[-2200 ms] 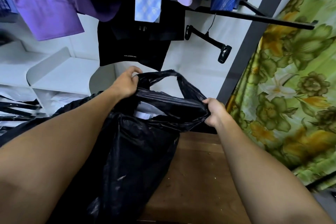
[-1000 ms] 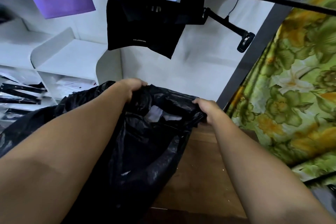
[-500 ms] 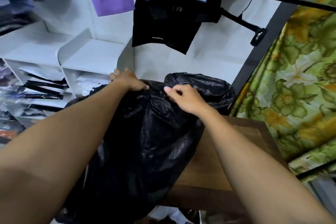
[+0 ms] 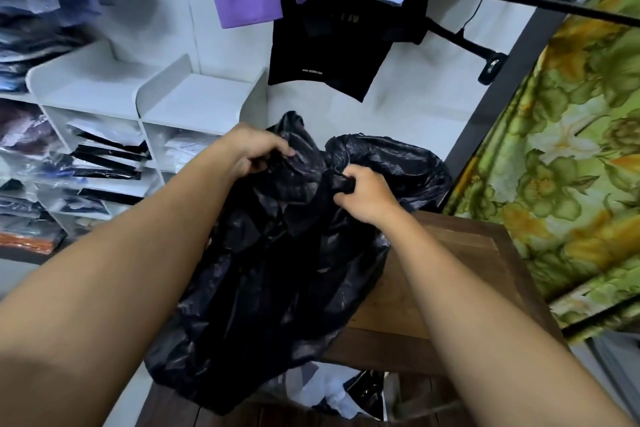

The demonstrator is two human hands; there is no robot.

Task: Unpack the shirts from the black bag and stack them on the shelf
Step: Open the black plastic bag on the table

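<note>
- Black bag point(image 4: 277, 270): one, plastic, crumpled; lies on the left part of the wooden desk point(image 4: 450, 270), near end hanging over the desk's near edge.
- Left grip point(image 4: 249, 152): fingers curled, pinching the bag's far top folds.
- Right grip point(image 4: 363, 194): fingers curled round a bunched fold of the bag, near the left grip.
- Shelf point(image 4: 194, 104): one white unit, far left; packaged shirts in lower bays, number unclear.
</note>
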